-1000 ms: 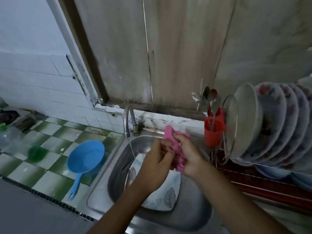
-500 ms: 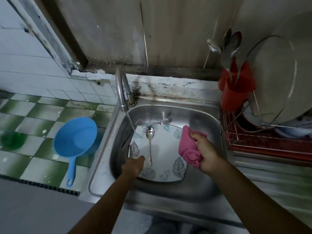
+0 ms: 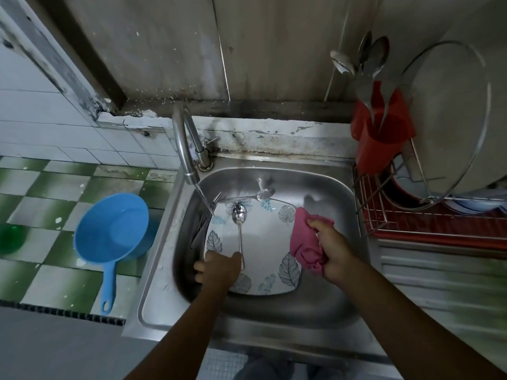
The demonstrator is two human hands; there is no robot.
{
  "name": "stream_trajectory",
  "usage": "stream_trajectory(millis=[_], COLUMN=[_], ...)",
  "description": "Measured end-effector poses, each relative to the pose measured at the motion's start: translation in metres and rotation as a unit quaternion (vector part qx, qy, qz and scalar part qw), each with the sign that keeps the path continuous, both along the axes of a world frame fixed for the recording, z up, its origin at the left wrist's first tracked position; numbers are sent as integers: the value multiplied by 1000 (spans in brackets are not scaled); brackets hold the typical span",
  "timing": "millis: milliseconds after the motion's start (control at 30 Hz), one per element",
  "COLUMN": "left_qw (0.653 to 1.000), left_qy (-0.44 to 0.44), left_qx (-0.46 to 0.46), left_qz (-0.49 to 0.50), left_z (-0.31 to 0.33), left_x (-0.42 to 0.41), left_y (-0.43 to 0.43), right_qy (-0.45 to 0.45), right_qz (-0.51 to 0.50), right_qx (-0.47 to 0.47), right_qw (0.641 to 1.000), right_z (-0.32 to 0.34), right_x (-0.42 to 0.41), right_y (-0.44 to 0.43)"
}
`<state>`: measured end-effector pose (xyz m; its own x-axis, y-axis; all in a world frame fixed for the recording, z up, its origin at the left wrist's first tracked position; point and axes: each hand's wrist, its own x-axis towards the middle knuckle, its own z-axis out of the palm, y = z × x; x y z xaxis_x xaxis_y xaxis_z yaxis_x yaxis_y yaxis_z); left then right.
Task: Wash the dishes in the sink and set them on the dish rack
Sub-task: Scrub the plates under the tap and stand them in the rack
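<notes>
Sink point(image 3: 329, 185), steel, one basin, with the tap point(image 3: 183, 138) at its far left running a thin stream onto the contents. Plate point(image 3: 263, 242), white with a leaf print, lies flat in the basin. One spoon point(image 3: 239, 215) lies on it, bowl far, handle near. A second spoon point(image 3: 263, 193) and a fork point(image 3: 219, 197) rest at the plate's far edge. Left hand point(image 3: 216, 270): over the plate's near-left corner, fingers point(image 3: 198, 270) curled, thumb side touching the near end of the spoon handle. Whether they grip the handle or the plate cannot be told. Right hand point(image 3: 334, 250): above the plate's right edge, fingers clamped on a bunched pink cloth point(image 3: 304, 248). Dish rack point(image 3: 384, 218), wire over a red tray, stands just right of the sink and holds a red cutlery cup point(image 3: 384, 138) with spoons and a large round lid point(image 3: 450, 119). Blue dipper point(image 3: 112, 229), handle near, rests on the green-checked table point(image 3: 41, 187) to the left.
</notes>
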<state>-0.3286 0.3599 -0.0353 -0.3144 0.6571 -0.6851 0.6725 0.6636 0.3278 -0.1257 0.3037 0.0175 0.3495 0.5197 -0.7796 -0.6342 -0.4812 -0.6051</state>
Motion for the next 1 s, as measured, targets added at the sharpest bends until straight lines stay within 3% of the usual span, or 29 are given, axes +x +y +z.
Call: stream_trajectory(millis=[400, 600, 733, 1000], left_qw=[987, 965, 957, 962], left_qy=[-95, -194, -234, -266], left_qx=[2, 13, -19, -46], left_qz=[132, 175, 172, 34], left_z=[-18, -52, -30, 12], left_x=[12, -4, -13, -21], left_y=[-7, 2, 1, 12], right_qy=[-3, -8, -10, -15], right_qz=[17, 9, 5, 6], right_qx=[-34, -39, -36, -16], right_qw=[999, 999, 999, 1000], right_z=[-11, -13, -15, -3], right_x=[3, 8, 10, 2], right_y=[-11, -18, -19, -13])
